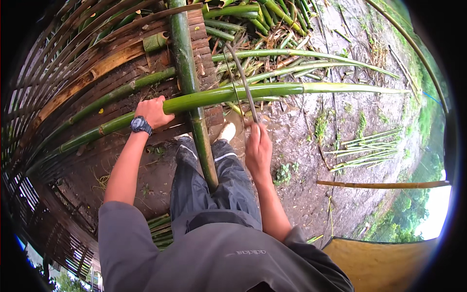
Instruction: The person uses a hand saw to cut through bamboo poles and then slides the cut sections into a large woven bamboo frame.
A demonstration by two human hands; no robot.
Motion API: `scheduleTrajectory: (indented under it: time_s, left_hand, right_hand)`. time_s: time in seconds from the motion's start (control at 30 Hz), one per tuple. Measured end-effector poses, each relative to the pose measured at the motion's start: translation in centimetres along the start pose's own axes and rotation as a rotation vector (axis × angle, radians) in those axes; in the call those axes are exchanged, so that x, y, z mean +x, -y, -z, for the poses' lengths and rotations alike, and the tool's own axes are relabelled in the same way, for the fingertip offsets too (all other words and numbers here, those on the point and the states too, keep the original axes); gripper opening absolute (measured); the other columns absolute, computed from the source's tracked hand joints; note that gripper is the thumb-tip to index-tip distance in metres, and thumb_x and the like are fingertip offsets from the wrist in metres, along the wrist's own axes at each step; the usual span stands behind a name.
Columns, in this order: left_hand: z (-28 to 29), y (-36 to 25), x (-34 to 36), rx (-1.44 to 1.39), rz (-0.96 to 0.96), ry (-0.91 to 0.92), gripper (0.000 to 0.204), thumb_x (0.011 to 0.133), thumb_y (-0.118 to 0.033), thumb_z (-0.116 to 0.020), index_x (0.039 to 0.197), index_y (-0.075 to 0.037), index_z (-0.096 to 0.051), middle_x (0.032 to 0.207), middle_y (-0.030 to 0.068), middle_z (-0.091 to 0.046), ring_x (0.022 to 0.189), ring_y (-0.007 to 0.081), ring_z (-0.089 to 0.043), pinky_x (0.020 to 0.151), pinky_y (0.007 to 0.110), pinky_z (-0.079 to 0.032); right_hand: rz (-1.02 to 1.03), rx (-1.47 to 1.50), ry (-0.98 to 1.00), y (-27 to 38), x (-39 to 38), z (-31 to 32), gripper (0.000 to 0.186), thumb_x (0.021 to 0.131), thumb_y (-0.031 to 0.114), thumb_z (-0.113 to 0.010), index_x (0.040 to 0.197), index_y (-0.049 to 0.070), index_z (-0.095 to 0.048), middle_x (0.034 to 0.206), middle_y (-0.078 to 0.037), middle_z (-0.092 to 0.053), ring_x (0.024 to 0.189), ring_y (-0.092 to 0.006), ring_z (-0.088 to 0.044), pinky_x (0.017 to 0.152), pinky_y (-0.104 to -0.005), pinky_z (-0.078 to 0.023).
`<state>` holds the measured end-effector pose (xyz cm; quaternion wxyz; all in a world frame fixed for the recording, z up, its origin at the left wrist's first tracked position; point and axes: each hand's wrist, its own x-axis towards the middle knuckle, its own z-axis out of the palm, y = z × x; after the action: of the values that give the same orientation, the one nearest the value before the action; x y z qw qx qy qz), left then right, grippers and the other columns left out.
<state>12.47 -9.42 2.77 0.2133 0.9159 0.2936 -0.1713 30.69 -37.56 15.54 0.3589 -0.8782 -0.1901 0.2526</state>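
A long green bamboo pole point(209, 99) lies crosswise over a thicker upright-running bamboo pole point(183, 53). My left hand point(152, 113), with a dark watch on its wrist, is closed over the crosswise pole left of where the two cross. My right hand point(258, 148) grips the near end of a bow saw point(247, 87). Its curved metal frame passes over the crosswise pole to the right of the crossing, and the thin blade runs across the pole just left of the frame. How deep the blade sits in the bamboo I cannot tell.
A slatted platform point(197, 36) stands at the left, with thinner bamboo point(131, 87) on it. Cut green bamboo pieces point(262, 19) pile up at the far side. More thin lengths point(365, 150) lie on the muddy ground at the right. A yellow tarp point(384, 263) hangs near right.
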Motion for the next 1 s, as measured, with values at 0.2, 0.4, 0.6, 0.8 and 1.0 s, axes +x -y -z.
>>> scheduleTrajectory:
  time_s: [0.2, 0.4, 0.6, 0.8, 1.0]
  left_hand:
    - [0.0, 0.0, 0.2, 0.026, -0.02, 0.035, 0.057, 0.074, -0.054, -0.078, 0.105, -0.008, -0.068, 0.089, 0.0176, -0.076, 0.082, 0.0359, -0.075, 0.078, 0.048, -0.06]
    - [-0.8, 0.4, 0.5, 0.04, -0.109, -0.002, 0.057, 0.075, -0.055, -0.079, 0.105, -0.008, -0.068, 0.088, 0.0171, -0.076, 0.081, 0.0358, -0.075, 0.076, 0.048, -0.061]
    - [0.2, -0.4, 0.0, 0.042, -0.009, 0.074, 0.056, 0.075, -0.055, -0.078, 0.104, -0.008, -0.07, 0.085, 0.0189, -0.076, 0.082, 0.037, -0.075, 0.078, 0.049, -0.06]
    - [0.7, 0.1, 1.0, 0.045, -0.003, 0.174, 0.062, 0.076, -0.055, -0.075, 0.116, -0.009, -0.071, 0.089, 0.0195, -0.077, 0.086, 0.0367, -0.075, 0.081, 0.049, -0.06]
    - [0.1, 0.8, 0.9, 0.011, -0.016, 0.104, 0.062, 0.073, -0.055, -0.077, 0.112, -0.007, -0.071, 0.086, 0.0214, -0.075, 0.083, 0.0382, -0.074, 0.077, 0.049, -0.06]
  right_hand:
    - [-0.322, -0.052, 0.115, 4.1, -7.9, 6.8, 0.033, 0.109, 0.026, -0.047, 0.122, 0.003, -0.066, 0.07, -0.022, -0.063, 0.061, -0.0356, -0.064, 0.061, -0.0458, -0.048]
    - [-0.018, -0.115, 0.055, 3.2, 11.5, -5.0, 0.04, 0.11, 0.035, -0.046, 0.117, 0.0, -0.063, 0.095, -0.029, -0.069, 0.092, -0.0541, -0.064, 0.076, -0.0541, -0.051]
    - [0.075, 0.124, -0.044, -0.4, 7.5, -4.9, 0.037, 0.111, 0.033, -0.047, 0.119, 0.002, -0.066, 0.087, -0.023, -0.069, 0.08, -0.0398, -0.07, 0.073, -0.0443, -0.053]
    - [-0.126, 0.138, -0.002, -3.0, -0.8, -1.4, 0.033, 0.112, 0.028, -0.044, 0.118, 0.004, -0.066, 0.066, 0.004, -0.047, 0.059, -0.0057, -0.045, 0.053, -0.0265, -0.036]
    - [-0.31, -0.039, 0.131, 4.5, -6.3, 6.4, 0.035, 0.11, 0.028, -0.046, 0.121, 0.001, -0.066, 0.069, -0.017, -0.058, 0.061, -0.024, -0.058, 0.061, -0.0423, -0.047]
